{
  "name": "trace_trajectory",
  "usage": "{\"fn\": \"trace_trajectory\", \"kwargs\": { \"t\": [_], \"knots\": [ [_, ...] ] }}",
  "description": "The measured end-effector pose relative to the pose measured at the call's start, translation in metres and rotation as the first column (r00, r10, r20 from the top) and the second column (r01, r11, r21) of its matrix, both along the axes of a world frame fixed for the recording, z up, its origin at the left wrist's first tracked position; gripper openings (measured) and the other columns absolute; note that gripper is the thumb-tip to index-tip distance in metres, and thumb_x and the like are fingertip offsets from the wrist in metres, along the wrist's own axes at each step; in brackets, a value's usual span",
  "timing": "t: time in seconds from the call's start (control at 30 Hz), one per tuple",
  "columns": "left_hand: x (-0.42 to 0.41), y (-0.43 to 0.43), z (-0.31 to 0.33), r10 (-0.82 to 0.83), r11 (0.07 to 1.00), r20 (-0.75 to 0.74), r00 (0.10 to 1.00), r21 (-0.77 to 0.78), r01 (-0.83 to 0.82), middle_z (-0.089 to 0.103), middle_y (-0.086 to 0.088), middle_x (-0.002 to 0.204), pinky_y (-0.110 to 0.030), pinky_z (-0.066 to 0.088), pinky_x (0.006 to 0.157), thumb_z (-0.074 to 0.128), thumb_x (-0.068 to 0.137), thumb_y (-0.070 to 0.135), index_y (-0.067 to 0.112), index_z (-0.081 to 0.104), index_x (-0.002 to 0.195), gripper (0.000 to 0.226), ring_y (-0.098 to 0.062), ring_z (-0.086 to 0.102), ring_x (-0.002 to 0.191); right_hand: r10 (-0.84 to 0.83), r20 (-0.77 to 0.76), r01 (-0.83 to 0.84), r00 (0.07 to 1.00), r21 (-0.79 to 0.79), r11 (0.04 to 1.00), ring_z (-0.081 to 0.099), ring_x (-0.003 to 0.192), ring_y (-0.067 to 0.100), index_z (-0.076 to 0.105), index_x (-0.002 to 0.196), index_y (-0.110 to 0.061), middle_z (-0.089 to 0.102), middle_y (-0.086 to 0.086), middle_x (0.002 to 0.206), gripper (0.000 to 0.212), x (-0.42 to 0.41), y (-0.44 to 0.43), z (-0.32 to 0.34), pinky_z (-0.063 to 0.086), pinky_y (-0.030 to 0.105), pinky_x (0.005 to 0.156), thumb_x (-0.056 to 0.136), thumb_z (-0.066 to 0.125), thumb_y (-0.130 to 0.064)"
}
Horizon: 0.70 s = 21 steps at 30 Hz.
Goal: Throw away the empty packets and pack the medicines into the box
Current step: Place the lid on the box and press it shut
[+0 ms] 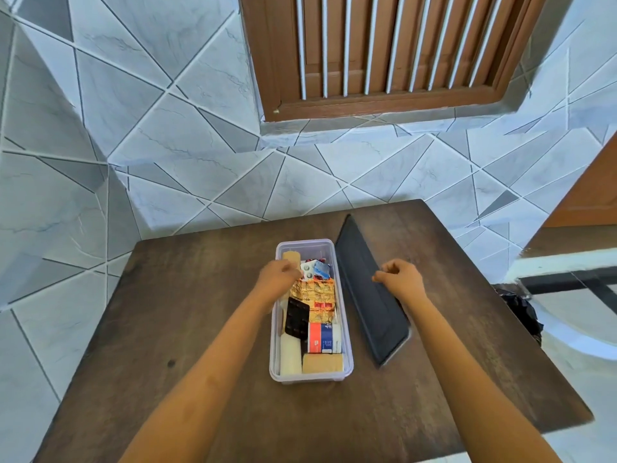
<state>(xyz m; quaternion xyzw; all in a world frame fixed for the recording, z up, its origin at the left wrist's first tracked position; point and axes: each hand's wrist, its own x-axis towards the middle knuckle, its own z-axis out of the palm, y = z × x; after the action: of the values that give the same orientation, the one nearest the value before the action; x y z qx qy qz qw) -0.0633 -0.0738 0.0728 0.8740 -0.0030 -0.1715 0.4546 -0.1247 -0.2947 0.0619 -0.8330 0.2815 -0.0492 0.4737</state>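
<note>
A clear plastic box point(347, 332) stands mid-table, filled with medicines: an orange foil strip point(315, 295), a black blister pack point(296, 318), a red, white and blue carton point(321, 337), beige bandage rolls point(322, 363) and small blue-white packets point(315, 267). My left hand point(275, 278) reaches into the box's far left part, fingers curled on the contents beside a silver blister; what it holds is hidden. My right hand point(402, 278) hovers loosely closed over the dark lid point(370, 305), which lies right of the box.
The dark wooden table point(187, 315) stands against a tiled wall, with a brown shuttered window above. A black bag point(521, 310) sits on the floor past the table's right edge, beside a white and black frame.
</note>
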Motion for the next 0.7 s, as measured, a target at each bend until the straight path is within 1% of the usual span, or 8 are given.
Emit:
{"fn": "trace_trajectory", "kwargs": {
  "t": [0.07, 0.17, 0.27, 0.3, 0.43, 0.53, 0.63, 0.7],
  "knots": [
    [-0.004, -0.012, 0.007, -0.027, 0.991, -0.09, 0.996, -0.136, 0.015, 0.06, -0.016, 0.12, -0.036, 0.05, 0.091, 0.05, 0.095, 0.019, 0.009, 0.061, 0.111, 0.022, -0.025, 0.059, 0.104, 0.07, 0.05, -0.069, 0.996, -0.004, 0.998, 0.052, 0.07, 0.019, 0.054, 0.07, -0.012, 0.057, 0.005, 0.074, 0.016, -0.001, 0.02, 0.015, 0.04, 0.028, 0.058, 0.072, 0.07, -0.009],
    [-0.01, -0.026, 0.007, -0.084, 0.947, -0.229, 0.97, -0.321, 0.007, 0.06, -0.012, 0.112, -0.032, 0.054, 0.081, 0.052, 0.095, 0.029, 0.008, 0.055, 0.121, 0.034, -0.023, 0.06, 0.095, 0.161, 0.063, -0.154, 0.985, -0.097, 0.983, 0.058, 0.076, 0.02, 0.059, 0.083, -0.009, 0.06, 0.003, 0.079, 0.016, -0.009, 0.049, 0.026, 0.049, 0.034, 0.068, 0.073, 0.069, -0.014],
    [-0.009, -0.034, 0.003, -0.053, 0.903, -0.234, 0.971, -0.426, -0.054, 0.063, -0.005, 0.094, -0.021, 0.056, 0.059, 0.055, 0.093, 0.027, 0.01, 0.056, 0.119, 0.03, -0.016, 0.062, 0.077, 0.282, 0.078, -0.268, 0.956, -0.156, 0.951, 0.059, 0.081, 0.019, 0.055, 0.086, -0.013, 0.06, 0.003, 0.085, 0.021, -0.018, 0.076, 0.027, 0.049, 0.034, 0.072, 0.074, 0.071, -0.021],
    [-0.007, -0.033, 0.0, -0.008, 0.905, -0.204, 0.979, -0.419, -0.08, 0.063, -0.006, 0.09, -0.022, 0.054, 0.057, 0.056, 0.093, 0.023, 0.01, 0.057, 0.116, 0.027, -0.015, 0.06, 0.074, 0.335, 0.063, -0.322, 0.94, -0.159, 0.933, 0.06, 0.086, 0.02, 0.055, 0.091, -0.013, 0.061, 0.004, 0.091, 0.023, -0.02, 0.083, 0.025, 0.048, 0.033, 0.074, 0.076, 0.07, -0.024],
    [0.003, -0.01, -0.014, 0.078, 0.972, -0.027, 0.997, -0.221, -0.082, 0.066, -0.019, 0.102, -0.047, 0.057, 0.082, 0.056, 0.086, 0.012, 0.01, 0.063, 0.105, 0.02, -0.031, 0.063, 0.088, 0.443, 0.069, -0.439, 0.894, -0.071, 0.896, 0.053, 0.119, 0.02, 0.056, 0.118, -0.011, 0.06, 0.006, 0.126, 0.035, -0.02, 0.089, 0.005, 0.041, 0.029, 0.095, 0.086, 0.061, -0.023],
    [-0.003, 0.012, -0.025, 0.197, 0.975, 0.033, 0.98, -0.116, -0.192, 0.065, -0.013, 0.095, -0.044, 0.055, 0.085, 0.057, 0.086, 0.008, 0.006, 0.062, 0.115, 0.03, -0.028, 0.063, 0.09, 0.381, 0.013, -0.377, 0.924, -0.13, 0.917, 0.041, 0.132, 0.025, 0.04, 0.135, -0.008, 0.044, 0.011, 0.142, 0.049, -0.017, 0.082, -0.01, 0.034, 0.035, 0.107, 0.09, 0.055, -0.024],
    [-0.009, 0.029, -0.038, 0.274, 0.962, 0.086, 0.958, -0.041, -0.271, 0.067, -0.016, 0.11, -0.038, 0.048, 0.096, 0.061, 0.086, 0.009, 0.003, 0.057, 0.125, 0.039, -0.029, 0.062, 0.106, 0.323, -0.127, -0.336, 0.938, -0.104, 0.936, 0.031, 0.138, 0.029, 0.023, 0.142, -0.002, 0.029, 0.016, 0.15, 0.06, -0.013, 0.072, -0.027, 0.029, 0.038, 0.111, 0.093, 0.05, -0.024],
    [-0.011, 0.035, -0.044, 0.275, 0.961, 0.133, 0.952, -0.007, -0.276, 0.068, -0.018, 0.113, -0.036, 0.047, 0.097, 0.064, 0.085, 0.009, 0.001, 0.06, 0.122, 0.039, -0.029, 0.063, 0.106, 0.287, -0.173, -0.298, 0.942, -0.041, 0.954, 0.036, 0.135, 0.03, 0.025, 0.142, -0.002, 0.034, 0.017, 0.148, 0.058, -0.011, 0.069, -0.035, 0.032, 0.036, 0.108, 0.094, 0.048, -0.024]
  ]
}}
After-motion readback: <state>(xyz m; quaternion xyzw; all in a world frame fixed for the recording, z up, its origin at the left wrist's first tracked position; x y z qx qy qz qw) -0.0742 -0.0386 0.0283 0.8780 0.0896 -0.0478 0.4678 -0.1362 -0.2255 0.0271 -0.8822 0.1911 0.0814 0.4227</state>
